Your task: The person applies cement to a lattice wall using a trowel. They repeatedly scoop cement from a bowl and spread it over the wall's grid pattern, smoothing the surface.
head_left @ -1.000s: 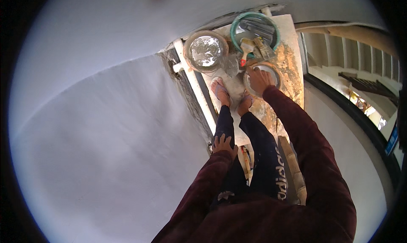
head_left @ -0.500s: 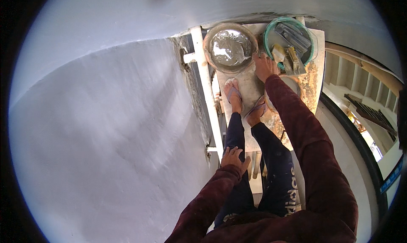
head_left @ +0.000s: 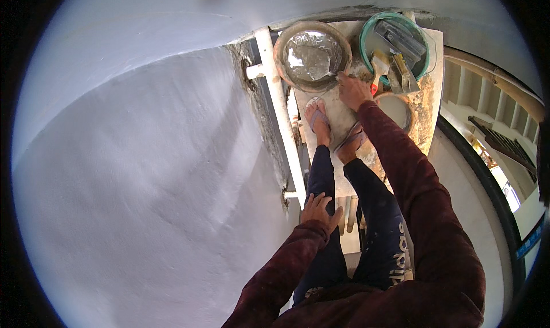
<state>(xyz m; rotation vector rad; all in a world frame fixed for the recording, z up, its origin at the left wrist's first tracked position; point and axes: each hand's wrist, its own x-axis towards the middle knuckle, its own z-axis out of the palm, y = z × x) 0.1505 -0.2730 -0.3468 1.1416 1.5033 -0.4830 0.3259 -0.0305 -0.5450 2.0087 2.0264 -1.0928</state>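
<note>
My right hand (head_left: 354, 91) reaches down to the near right rim of a round basin (head_left: 279, 63) of wet grey mix. Its fingers are closed round the handle end of a small trowel (head_left: 319, 69), whose pale blade lies in the mix; the handle is mostly hidden. Just right of this hand, a paintbrush (head_left: 379, 66) with a red handle tip leans on a green bucket (head_left: 365, 53) holding grey flat tools (head_left: 399, 40). A yellowish-handled plastering float (head_left: 404, 76) rests at the bucket's near rim. My left hand (head_left: 321, 212) lies on my left knee, fingers apart.
I stand in flip-flops on a stained board (head_left: 338, 125) held up by a pale pole frame (head_left: 281, 113). A round pail (head_left: 396, 111) sits by my right foot. A smooth grey wall (head_left: 143, 185) rises on the left; stairs (head_left: 487, 102) show below on the right.
My right hand has shifted slightly left, away from the green bucket, uncovering the paintbrush's red handle tip and more of the round pail. My left hand stays on the knee. The view has tilted slightly.
</note>
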